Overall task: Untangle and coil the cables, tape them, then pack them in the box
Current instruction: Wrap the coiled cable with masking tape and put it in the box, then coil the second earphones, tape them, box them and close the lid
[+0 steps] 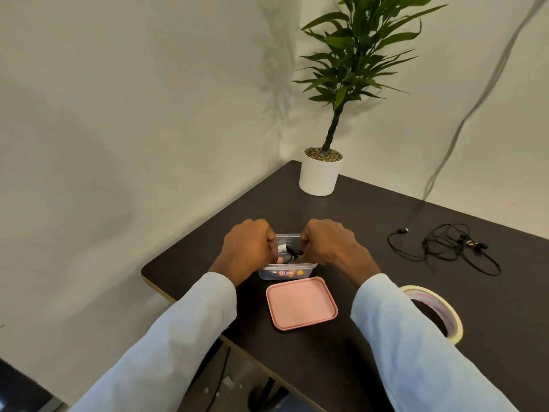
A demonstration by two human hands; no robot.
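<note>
Both hands sit over the clear box (286, 270), near the table's left edge. Left hand (248, 248) and right hand (326, 245), fingers curled, pinch a taped black cable coil (289, 254), likely lowering it into the box to pack it. Pink lid (301, 303) lies off, just in front, keeping the box open. Tangled cables (445, 245) wait well apart on the right. Tape roll (436, 310) lies near the right sleeve. Open table (371, 218) between box and tangle; plant pot (319, 173) stands behind.
</note>
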